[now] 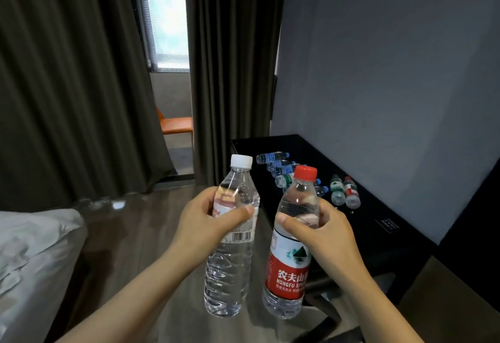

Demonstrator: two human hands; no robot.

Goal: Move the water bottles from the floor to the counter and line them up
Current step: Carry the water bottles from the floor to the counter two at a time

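My left hand [200, 223] grips a clear bottle with a white cap [230, 267] around its upper body, holding it upright in the air. A bottle with a red cap and red label [289, 267] is held upright in my right hand [319, 231], just beside the first. Both hang above the floor, left of the black counter [378, 207]. On the counter, several blue-capped bottles [276, 162] form a row, some hidden behind the red cap. Two more bottles, one green-labelled [337, 190] and one red-labelled [351, 192], stand together to the right.
A grey wall [392, 58] rises behind the counter. Dark curtains [232, 72] hang at left and centre around a window. An orange chair [176, 124] sits beyond them. A white bed corner [32, 256] lies at lower left. Wooden floor [135, 234] stretches between bed and counter.
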